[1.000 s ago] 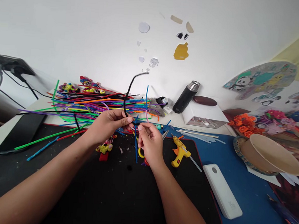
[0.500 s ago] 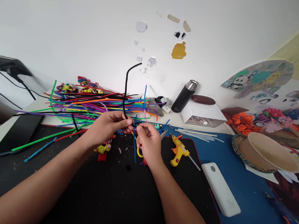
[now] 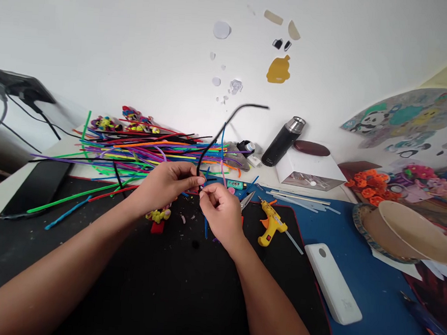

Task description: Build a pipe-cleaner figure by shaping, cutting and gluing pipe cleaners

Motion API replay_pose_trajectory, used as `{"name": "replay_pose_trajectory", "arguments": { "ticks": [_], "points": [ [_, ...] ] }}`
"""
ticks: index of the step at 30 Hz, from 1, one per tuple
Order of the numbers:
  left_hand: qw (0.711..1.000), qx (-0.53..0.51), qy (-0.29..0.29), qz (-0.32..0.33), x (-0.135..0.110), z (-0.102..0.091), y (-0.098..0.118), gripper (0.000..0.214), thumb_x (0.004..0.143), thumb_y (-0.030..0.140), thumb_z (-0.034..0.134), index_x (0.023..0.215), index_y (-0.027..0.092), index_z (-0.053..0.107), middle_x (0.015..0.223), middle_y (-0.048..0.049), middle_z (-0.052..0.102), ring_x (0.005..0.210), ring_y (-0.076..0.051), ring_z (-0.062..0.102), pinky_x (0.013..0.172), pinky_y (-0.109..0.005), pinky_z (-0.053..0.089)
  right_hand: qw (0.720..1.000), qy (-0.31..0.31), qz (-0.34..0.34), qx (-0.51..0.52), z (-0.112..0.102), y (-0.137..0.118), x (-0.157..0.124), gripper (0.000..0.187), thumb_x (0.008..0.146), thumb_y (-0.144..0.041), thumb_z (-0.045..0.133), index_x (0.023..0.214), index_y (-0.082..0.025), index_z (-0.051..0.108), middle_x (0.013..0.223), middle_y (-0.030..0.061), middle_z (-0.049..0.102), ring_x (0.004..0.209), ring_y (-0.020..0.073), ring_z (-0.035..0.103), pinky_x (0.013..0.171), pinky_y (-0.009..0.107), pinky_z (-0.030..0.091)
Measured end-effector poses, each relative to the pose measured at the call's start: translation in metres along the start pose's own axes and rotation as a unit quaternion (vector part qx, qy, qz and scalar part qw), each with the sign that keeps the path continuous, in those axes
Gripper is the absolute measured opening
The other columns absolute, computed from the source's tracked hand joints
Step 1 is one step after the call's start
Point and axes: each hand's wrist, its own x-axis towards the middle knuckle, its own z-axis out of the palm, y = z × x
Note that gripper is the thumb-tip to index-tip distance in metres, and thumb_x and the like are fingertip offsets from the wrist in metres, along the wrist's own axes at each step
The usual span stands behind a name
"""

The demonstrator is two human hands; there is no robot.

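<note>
My left hand (image 3: 167,183) and my right hand (image 3: 220,211) meet above a black mat (image 3: 169,286), both pinched on the lower end of a long black pipe cleaner (image 3: 226,124). The pipe cleaner rises from my fingertips and bends over to the right, its free end in the air in front of the wall. Blue and pink pipe cleaners (image 3: 221,159) stand up just behind my fingers. What lies under my right palm is hidden.
A heap of coloured pipe cleaners (image 3: 133,151) lies at the back left. A yellow glue gun (image 3: 270,227), scissors (image 3: 246,199), a white power bank (image 3: 332,282), a black flask (image 3: 284,140), a white box (image 3: 309,173) and a paper bowl (image 3: 410,229) are on the right.
The black pipe cleaner's free end has swung from upright over to the right. My hands stay pinched together at its base, and the view has shifted slightly.
</note>
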Motion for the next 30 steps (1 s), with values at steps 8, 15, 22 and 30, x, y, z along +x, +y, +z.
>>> {"name": "replay_pose_trajectory", "arguments": {
  "ticks": [8, 15, 22, 30],
  "points": [
    [0.999, -0.042, 0.006, -0.008, 0.0015, -0.0013, 0.0005, 0.044, 0.082, 0.058, 0.085, 0.075, 0.017, 0.07, 0.07, -0.0008, 0.069, 0.067, -0.015, 0.061, 0.066, -0.025, 0.05, 0.993, 0.0, 0.062, 0.105, 0.0041, 0.0049, -0.0009, 0.017, 0.096, -0.04, 0.066, 0.089, -0.024, 0.065, 0.057, -0.0078, 0.049, 0.045, 0.0119, 0.046, 0.047, 0.026, 0.034],
    [0.995, -0.095, 0.008, -0.016, 0.0024, -0.0016, -0.0013, 0.046, 0.08, 0.06, 0.086, 0.078, 0.017, 0.074, 0.072, -0.003, 0.074, 0.067, -0.017, 0.067, 0.068, -0.028, 0.056, 0.974, 0.01, 0.102, 0.203, 0.0013, 0.0025, 0.0032, 0.028, 0.091, -0.05, 0.071, 0.093, -0.023, 0.064, 0.056, -0.0087, 0.053, 0.041, 0.0102, 0.048, 0.041, 0.023, 0.035],
    [0.992, -0.124, 0.016, -0.023, 0.0022, -0.0004, -0.0058, 0.042, 0.082, 0.056, 0.088, 0.08, 0.016, 0.075, 0.076, -0.0044, 0.078, 0.069, -0.016, 0.07, 0.069, -0.027, 0.058, 0.97, 0.008, 0.095, 0.222, 0.0018, 0.004, 0.0023, 0.029, 0.091, -0.05, 0.072, 0.097, -0.023, 0.065, 0.057, -0.0089, 0.054, 0.041, 0.0099, 0.05, 0.04, 0.022, 0.035],
    [0.992, -0.119, -0.009, -0.041, 0.0015, 0.0026, -0.0022, 0.046, 0.077, 0.059, 0.091, 0.078, 0.016, 0.076, 0.075, -0.0064, 0.079, 0.07, -0.019, 0.073, 0.067, -0.028, 0.06, 0.979, 0.024, 0.07, 0.19, 0.0018, 0.0052, 0.0013, 0.025, 0.096, -0.046, 0.066, 0.091, -0.022, 0.061, 0.057, -0.009, 0.051, 0.039, 0.0086, 0.045, 0.041, 0.023, 0.032]
  ]
}}
